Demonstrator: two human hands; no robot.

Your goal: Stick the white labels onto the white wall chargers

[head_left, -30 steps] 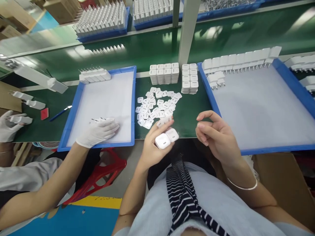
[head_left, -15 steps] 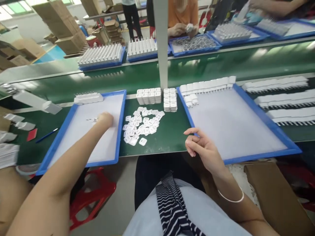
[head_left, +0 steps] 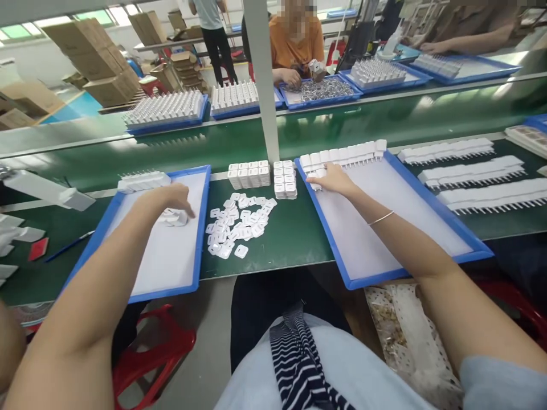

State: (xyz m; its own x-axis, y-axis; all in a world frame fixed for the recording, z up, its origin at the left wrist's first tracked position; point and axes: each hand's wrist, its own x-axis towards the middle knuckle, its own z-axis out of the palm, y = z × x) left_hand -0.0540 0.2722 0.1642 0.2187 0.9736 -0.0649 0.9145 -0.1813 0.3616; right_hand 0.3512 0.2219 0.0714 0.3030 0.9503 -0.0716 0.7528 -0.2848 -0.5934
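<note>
My left hand [head_left: 171, 198] is above the left blue-rimmed tray [head_left: 204, 228], with a finger stretched downward and the others partly hidden. Under it, a few white plug housings [head_left: 173, 217] lie on the tray's white surface. Farther back in that tray stands a row of white plug housings [head_left: 143, 181] with metal pins up. My right hand [head_left: 335, 179] reaches over the right blue-rimmed tray [head_left: 329, 242]. Its fingers close around the short row of white plug housings [head_left: 315, 175], just in front of the long row [head_left: 344, 154].
Between the trays lie loose white square covers [head_left: 241, 222] and stacked covers [head_left: 249, 174]. More housing rows [head_left: 474, 171] stand at right. A blue pen [head_left: 68, 246] and red block [head_left: 38, 249] lie left. Across the line, a person [head_left: 297, 51] works over a tray of metal parts [head_left: 327, 89].
My right hand has moved from the right tray's near left edge forward to the short row of housings. My left hand has lifted slightly, and white housings now show beneath it.
</note>
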